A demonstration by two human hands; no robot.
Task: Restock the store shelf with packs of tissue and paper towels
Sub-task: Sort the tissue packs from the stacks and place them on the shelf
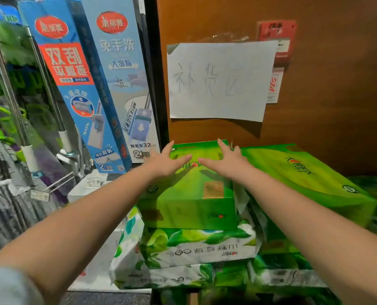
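Both forearms reach forward over the green tissue pack, which sits on top of a stack of white-and-green packs. Left hand and right hand hover over its top face, fingers straight and spread, grasping nothing. Just right of that pack lies a second green pack. Behind it, a handwritten paper sign hangs on the brown wall; to its left stand blue mop boxes.

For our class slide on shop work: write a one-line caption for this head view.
Both open hands, left and right, reach over the top green tissue pack on a stack of packs.
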